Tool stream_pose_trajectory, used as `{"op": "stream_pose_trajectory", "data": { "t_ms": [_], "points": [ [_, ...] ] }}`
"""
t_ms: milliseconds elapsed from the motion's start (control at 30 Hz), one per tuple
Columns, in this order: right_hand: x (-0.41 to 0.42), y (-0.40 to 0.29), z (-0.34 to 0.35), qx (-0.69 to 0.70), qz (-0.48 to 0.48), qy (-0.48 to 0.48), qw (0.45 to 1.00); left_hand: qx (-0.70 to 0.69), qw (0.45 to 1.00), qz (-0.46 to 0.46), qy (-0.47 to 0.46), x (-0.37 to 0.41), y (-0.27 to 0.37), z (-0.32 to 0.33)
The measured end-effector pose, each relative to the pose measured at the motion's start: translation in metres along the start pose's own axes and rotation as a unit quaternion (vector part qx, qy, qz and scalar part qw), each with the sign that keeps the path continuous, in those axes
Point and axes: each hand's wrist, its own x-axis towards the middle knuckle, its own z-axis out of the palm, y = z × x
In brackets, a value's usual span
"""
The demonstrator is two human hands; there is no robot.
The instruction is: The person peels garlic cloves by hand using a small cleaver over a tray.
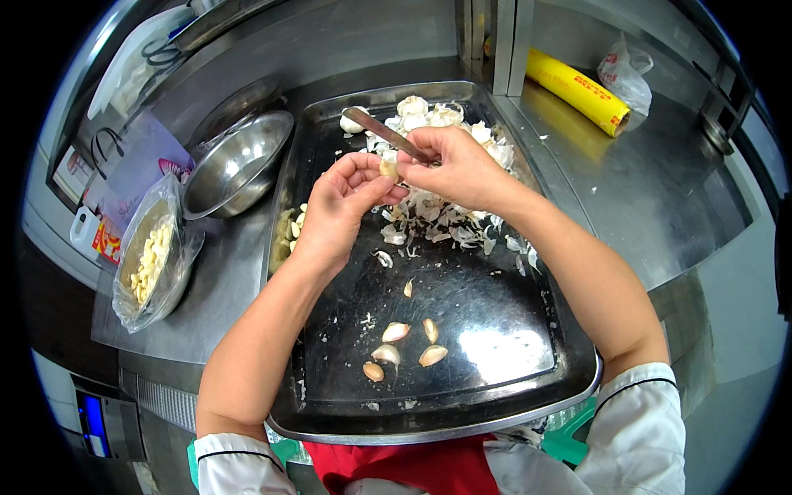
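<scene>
My left hand [346,201] pinches a garlic clove [388,169] between thumb and fingers, above the middle of a large black tray [458,278]. A knife [387,133] is gripped in my right hand [461,167], its blade pointing up and to the left; the thumb of that hand is close against the clove. Beneath both hands lies a heap of papery garlic skins [433,213], with whole garlic bulbs [413,106] at the far end. Several unpeeled cloves [396,332] are scattered nearer me. Some peeled cloves [297,226] show at the tray's left edge, partly hidden by my left hand.
Left of the tray stand a tilted steel bowl [238,167] and a plastic-lined bowl [179,278] holding peeled cloves. Behind them is a purple paper bag [145,167]. On the right, a yellow film roll [575,90] and a white plastic bag [626,74] lie on the steel counter [662,179].
</scene>
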Motion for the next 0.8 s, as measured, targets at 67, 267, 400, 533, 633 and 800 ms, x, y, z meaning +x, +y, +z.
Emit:
{"op": "stream_pose_trajectory", "data": {
  "t_ms": [67, 267, 400, 533, 633, 800],
  "points": [
    [0.001, -0.002, -0.003, -0.005, 0.002, 0.002, 1.0, -0.024, 1.0, -0.015, -0.01, 0.001, -0.002, -0.004],
    [0.002, 0.002, -0.005, 0.003, 0.011, -0.004, 1.0, -0.049, 0.998, -0.038, -0.019, 0.0, 0.002, -0.001],
    [0.001, -0.001, -0.004, 0.028, 0.004, -0.002, 1.0, -0.097, 0.994, -0.047, -0.023, 0.001, 0.002, -0.002],
    [0.001, -0.005, -0.004, 0.001, 0.019, -0.014, 1.0, -0.079, 0.995, -0.053, -0.016, 0.001, -0.001, -0.005],
    [-0.001, -0.008, -0.002, 0.01, 0.025, -0.023, 0.999, -0.051, 0.997, -0.05, -0.016, 0.001, -0.003, -0.005],
    [0.002, 0.001, -0.006, -0.019, -0.002, -0.001, 1.0, -0.049, 0.998, -0.043, -0.013, 0.002, -0.004, -0.006]
  ]
}}
